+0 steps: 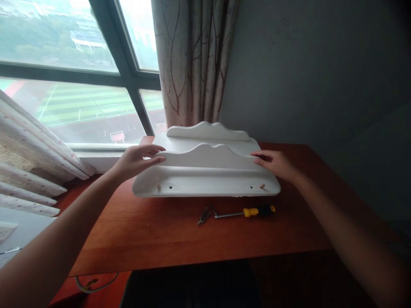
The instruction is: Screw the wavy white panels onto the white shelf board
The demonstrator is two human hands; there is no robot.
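Observation:
A white board with a wavy top edge [208, 156] is gripped at both ends, my left hand [138, 160] pinching its left end and my right hand [274, 162] its right end. It stands over a white panel with rounded corners [208, 186]. Near the panel's front edge are a wooden dowel [158, 187] on the left, another dowel [262, 186] on the right, and two dark holes. Behind, a second wavy white piece [208, 131] stands upright. Whether the held board touches the panel is hard to tell.
On the reddish-brown table [144, 239], in front of the panel, lie a yellow and black screwdriver [257, 211] and several small metal screws [204, 215]. A window and curtain [192, 64] are behind to the left; a grey wall [305, 77] is at the right.

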